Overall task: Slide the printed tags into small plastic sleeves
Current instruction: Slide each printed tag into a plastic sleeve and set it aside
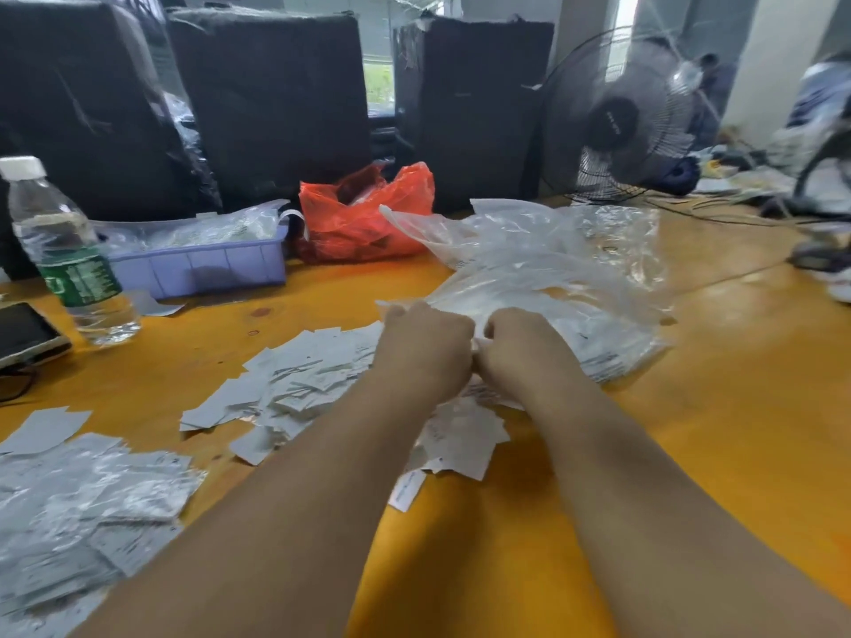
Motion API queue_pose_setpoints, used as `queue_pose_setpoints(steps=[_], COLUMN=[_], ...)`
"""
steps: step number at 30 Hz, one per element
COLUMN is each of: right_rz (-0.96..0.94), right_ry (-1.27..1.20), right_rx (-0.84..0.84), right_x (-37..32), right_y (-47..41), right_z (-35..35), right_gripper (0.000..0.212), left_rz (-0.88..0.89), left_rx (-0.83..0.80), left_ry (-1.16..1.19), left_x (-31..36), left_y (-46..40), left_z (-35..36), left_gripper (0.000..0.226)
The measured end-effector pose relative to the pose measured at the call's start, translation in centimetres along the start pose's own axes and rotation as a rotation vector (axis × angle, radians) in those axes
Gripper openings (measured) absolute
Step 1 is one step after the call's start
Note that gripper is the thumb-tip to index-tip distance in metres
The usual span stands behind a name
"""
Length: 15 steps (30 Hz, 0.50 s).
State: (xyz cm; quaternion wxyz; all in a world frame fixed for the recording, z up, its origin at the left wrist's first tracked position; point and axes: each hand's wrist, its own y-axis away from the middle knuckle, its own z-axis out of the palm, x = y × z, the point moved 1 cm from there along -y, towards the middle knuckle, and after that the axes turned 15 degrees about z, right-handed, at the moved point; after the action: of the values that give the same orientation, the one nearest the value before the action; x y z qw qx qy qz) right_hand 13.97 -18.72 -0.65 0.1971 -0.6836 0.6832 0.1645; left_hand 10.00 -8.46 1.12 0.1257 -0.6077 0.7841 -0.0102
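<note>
- A yellow table (690, 407) fills most of the view, with both forearms stretched across it from the near edge.
- Three big black bundles (271, 99) stand in a row along the far side, and a black fan (617, 117) stands to their right.
- A heap of clear plastic bags (566, 269) lies right of centre, just beyond the hands.
- A pile of filled plastic sleeves (78, 504) sits at the near left.
- An orange bag (364, 214) and a blue tray (202, 267) rest at the far middle, the tray holding more plastic.
- Loose printed tags (294, 384) are scattered mid-table, under and left of the hands.
- A water bottle (64, 250) stands upright at the left, beside a dark phone (23, 333).
- The left hand (423, 347) and right hand (520, 347) meet knuckle to knuckle, fingers curled down at the edge of the clear plastic; something small and pale shows between them, but what each grips cannot be told.
</note>
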Motion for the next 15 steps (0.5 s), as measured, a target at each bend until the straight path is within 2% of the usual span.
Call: queue_pose_setpoints(steps=[2,4,6,8,10,12,15], right_rz=[0.027,0.075,0.135,0.177,0.184,0.193,0.198], right_ry=[-0.08,-0.122,-0.12,-0.087,-0.066,-0.055,-0.059], right_rx=[0.033,0.041,0.03,0.009,-0.01,-0.021,-0.016], right_x=[0.5,0.9,1.4,1.8,1.8,1.8,1.6], right_y=[-0.5,-0.9,-1.3,-1.7,-1.8,-2.0,-2.0], right_z=[-0.5,-1.1,-1.2,-0.9,-0.5,-0.2,-0.3], right_gripper=[0.029,0.03,0.011,0.024,0.028,0.025,0.021], left_rz=[-0.025,-0.073,-0.097,-0.067,0.04,0.129,0.082], left_rx=[-0.091,-0.131,-0.073,0.044,0.114,0.098,0.035], left_ry=[-0.024,-0.003,-0.007,-0.027,-0.039,-0.038,0.043], left_x=[-0.3,-0.4,-0.2,0.5,1.3,1.7,1.3], left_y=[-0.9,-1.6,-2.1,-2.5,-2.8,-3.1,-2.9], left_z=[1.0,2.0,2.8,3.4,3.7,4.0,4.1], left_gripper=[0.017,0.028,0.022,0.017,0.029,0.029,0.028])
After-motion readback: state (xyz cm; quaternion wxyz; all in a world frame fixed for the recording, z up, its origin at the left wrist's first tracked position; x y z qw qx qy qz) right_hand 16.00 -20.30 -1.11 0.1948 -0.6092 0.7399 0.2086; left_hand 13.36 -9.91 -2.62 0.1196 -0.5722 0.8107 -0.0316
